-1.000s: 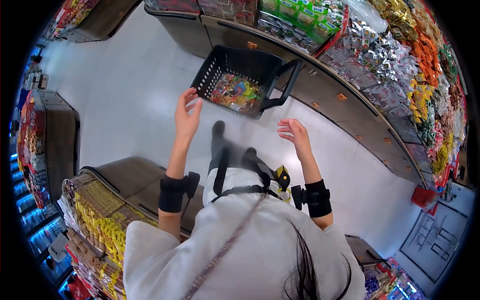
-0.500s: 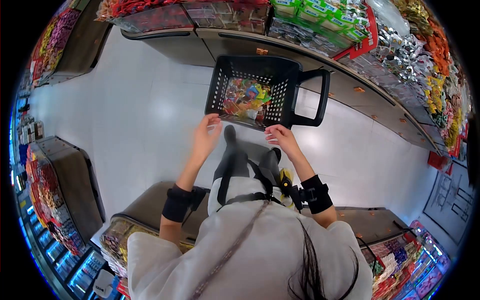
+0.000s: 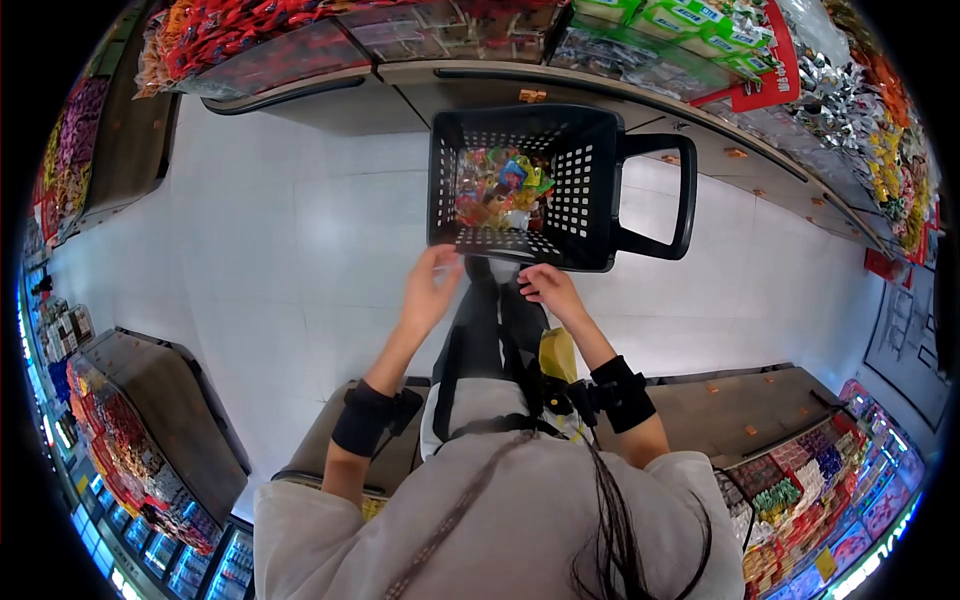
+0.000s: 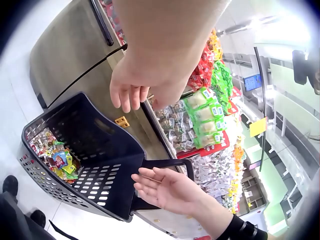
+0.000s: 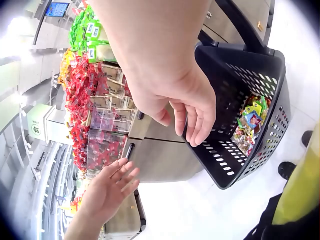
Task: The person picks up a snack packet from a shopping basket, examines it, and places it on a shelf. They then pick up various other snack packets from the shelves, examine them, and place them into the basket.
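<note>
A black shopping basket (image 3: 612, 200) with a raised handle (image 3: 688, 195) stands by the counter in front of the person. Small wrapped sweets (image 3: 505, 185) lie in its bottom, in red, green, yellow and blue wrappers. The left hand (image 3: 430, 288) hovers near the basket's near left corner with loosely bent fingers and holds nothing. Near the middle of the basket's near side is the right hand (image 3: 556, 290), also holding nothing, its fingers relaxed. In the left wrist view the left hand (image 4: 145, 82) hangs fingers down, and the right hand (image 4: 167, 190) overlaps the basket handle.
A curved counter (image 3: 400, 95) with bins of packaged sweets runs along the far side. Green-and-white packets (image 3: 690, 25) and red packets (image 3: 230, 40) fill its bins. Another sweets stand (image 3: 150, 420) is at the left, and a counter (image 3: 740, 400) lies behind the person at right.
The head view has turned, and the basket now appears further right and squarer to the person. Both hands have come closer together near the basket's near side; the sweets remain inside.
</note>
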The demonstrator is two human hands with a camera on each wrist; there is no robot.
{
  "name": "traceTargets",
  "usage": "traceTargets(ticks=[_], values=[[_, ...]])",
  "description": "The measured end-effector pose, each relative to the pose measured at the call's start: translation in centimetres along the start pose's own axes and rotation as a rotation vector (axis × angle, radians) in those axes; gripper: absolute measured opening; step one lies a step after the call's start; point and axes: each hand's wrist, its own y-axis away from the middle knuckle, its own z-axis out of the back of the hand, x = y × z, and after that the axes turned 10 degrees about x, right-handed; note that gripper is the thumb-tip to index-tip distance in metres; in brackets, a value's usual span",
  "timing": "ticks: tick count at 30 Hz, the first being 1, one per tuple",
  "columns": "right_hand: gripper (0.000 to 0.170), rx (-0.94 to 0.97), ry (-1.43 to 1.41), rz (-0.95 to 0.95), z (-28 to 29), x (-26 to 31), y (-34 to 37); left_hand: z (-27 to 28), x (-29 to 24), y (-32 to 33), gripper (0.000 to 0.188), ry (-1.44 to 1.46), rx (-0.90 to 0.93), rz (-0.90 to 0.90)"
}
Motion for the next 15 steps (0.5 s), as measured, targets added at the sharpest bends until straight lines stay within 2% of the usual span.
traceTargets(ticks=[15], values=[[0.021, -0.036, -0.005, -0.023, 3.2, -1.2, -1.8, -1.9, 1.3, -3.1, 0.031, -0.024, -0.066, 0.075]])
